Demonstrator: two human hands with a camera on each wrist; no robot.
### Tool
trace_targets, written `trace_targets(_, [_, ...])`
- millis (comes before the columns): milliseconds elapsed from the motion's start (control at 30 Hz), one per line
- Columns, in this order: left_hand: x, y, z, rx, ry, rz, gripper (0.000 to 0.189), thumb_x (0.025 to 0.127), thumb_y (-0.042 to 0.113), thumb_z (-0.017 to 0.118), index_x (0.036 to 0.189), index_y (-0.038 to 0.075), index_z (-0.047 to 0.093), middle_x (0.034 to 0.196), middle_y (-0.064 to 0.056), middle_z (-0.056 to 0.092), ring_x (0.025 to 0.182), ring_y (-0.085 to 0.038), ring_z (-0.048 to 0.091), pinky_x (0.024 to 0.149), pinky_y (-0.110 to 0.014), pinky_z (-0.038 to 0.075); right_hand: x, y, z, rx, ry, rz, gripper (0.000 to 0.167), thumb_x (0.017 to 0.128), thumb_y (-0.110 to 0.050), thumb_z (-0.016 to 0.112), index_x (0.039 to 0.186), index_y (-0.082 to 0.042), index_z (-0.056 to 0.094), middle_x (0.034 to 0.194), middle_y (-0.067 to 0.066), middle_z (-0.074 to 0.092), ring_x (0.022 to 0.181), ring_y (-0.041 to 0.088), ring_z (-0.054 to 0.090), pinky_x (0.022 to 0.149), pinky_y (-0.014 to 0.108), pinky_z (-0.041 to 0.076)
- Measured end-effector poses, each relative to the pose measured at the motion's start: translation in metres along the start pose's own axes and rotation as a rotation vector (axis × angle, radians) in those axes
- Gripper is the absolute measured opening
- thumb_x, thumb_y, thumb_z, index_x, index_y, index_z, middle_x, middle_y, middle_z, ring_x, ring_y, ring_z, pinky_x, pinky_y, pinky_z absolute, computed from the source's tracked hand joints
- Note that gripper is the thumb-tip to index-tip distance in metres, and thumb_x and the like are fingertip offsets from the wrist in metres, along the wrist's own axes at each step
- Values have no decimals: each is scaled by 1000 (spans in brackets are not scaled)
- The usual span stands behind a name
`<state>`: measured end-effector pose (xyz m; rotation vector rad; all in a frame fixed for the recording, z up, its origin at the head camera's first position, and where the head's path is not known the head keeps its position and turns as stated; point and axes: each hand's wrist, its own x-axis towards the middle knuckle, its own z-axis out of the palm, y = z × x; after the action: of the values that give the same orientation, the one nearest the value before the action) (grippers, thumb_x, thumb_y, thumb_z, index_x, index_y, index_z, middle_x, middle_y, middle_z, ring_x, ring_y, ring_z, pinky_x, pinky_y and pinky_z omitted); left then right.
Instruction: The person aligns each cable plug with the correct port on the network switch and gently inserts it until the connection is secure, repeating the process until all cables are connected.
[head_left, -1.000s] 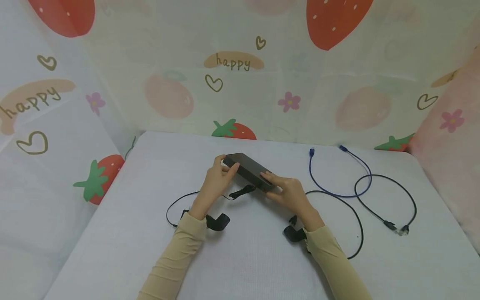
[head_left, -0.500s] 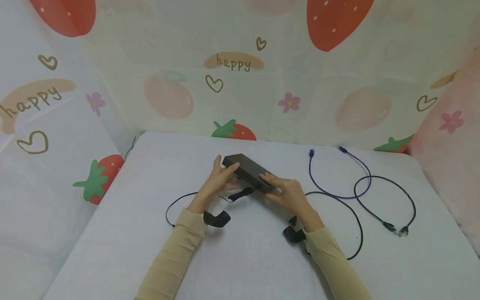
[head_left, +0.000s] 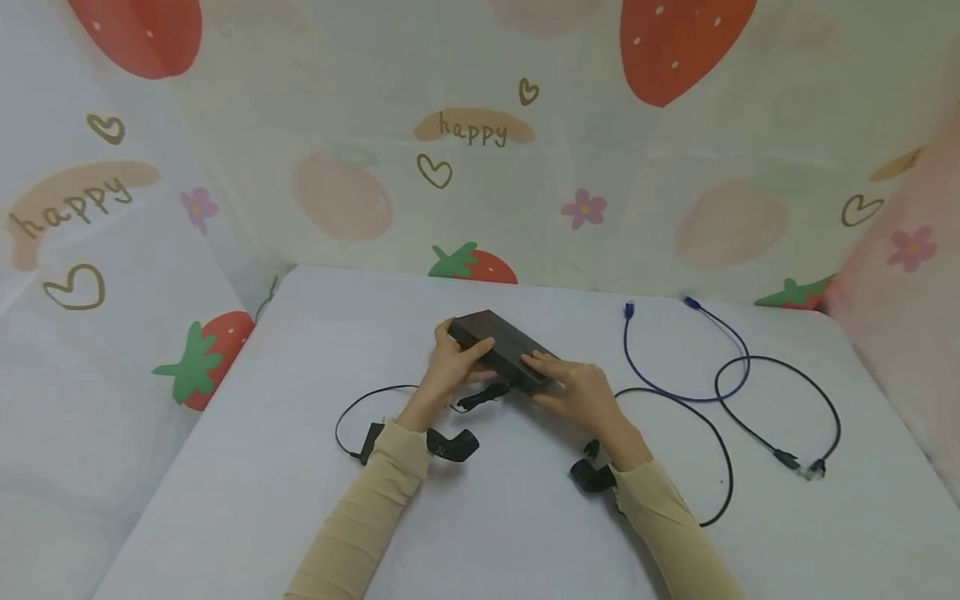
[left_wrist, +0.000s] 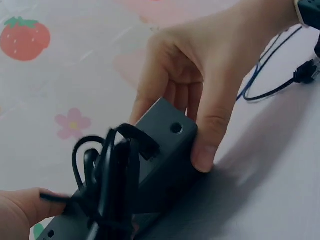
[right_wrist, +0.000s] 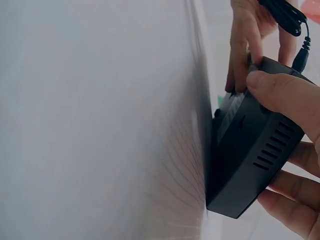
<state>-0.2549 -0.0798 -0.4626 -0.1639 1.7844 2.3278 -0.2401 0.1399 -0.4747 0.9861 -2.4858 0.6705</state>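
Both hands hold a flat black electronic box (head_left: 508, 338) with vent slots, tilted above the white table. My left hand (head_left: 450, 371) grips its left end, thumb on the near edge and fingers round behind. The right hand (head_left: 583, 398) pinches the opposite end; the right wrist view shows its thumb (right_wrist: 280, 95) on one face and fingers underneath. A tied bundle of black cord (left_wrist: 117, 180) hangs by the box in the left wrist view, and its plug (right_wrist: 301, 59) sits at a jack in the box's side. The left palm is mostly hidden.
The cord runs to a black power adapter (head_left: 371, 442) beside the left wrist. On the right lie a blue Ethernet cable (head_left: 678, 398) and a black Ethernet cable (head_left: 813, 379), their loops crossing. Another length of black cable (head_left: 716, 433) curves past the right forearm. A printed cloth (head_left: 600, 150) stands behind the table.
The left index finger lifted off the box's far corner, then came back round that end. The box has tipped a little, showing more of its near side. The right hand keeps its hold.
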Motion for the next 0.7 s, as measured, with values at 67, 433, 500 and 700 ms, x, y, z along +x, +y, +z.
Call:
trace_targets(67, [1, -2, 1, 7, 10, 9, 82, 89, 13, 61, 144, 16, -1, 133, -24, 42, 104, -39, 60, 76, -39, 56, -1, 0, 0, -15, -1, 9, 57, 66, -21, 83, 120, -17, 64, 117, 7, 65, 98, 25, 66, 77, 38, 55])
trace_targets(433, [6, -5, -6, -38, 66, 2, 77, 86, 5, 59, 145, 18, 11, 115, -28, 57, 69, -24, 69, 66, -39, 57, 0, -3, 2, -71, -3, 18, 54, 69, -35, 80, 120, -23, 65, 120, 0, 64, 106, 21, 62, 84, 37, 53])
trace_targets(500, [7, -4, -7, -56, 72, -12, 76, 86, 5, 59, 145, 19, 13, 115, -26, 58, 69, -23, 69, 64, -37, 58, 1, -4, -1, -38, -36, 32, 54, 71, -35, 79, 121, -23, 64, 124, -1, 61, 111, 20, 59, 88, 38, 52])
trace_targets(700, [4, 5, -14, -80, 31, -46, 74, 86, 7, 60, 144, 24, 17, 113, -21, 60, 75, -24, 69, 63, -34, 58, 3, -1, -20, 311, -90, 118, 46, 82, -29, 71, 125, -20, 60, 131, -1, 55, 123, 20, 47, 101, 44, 40])
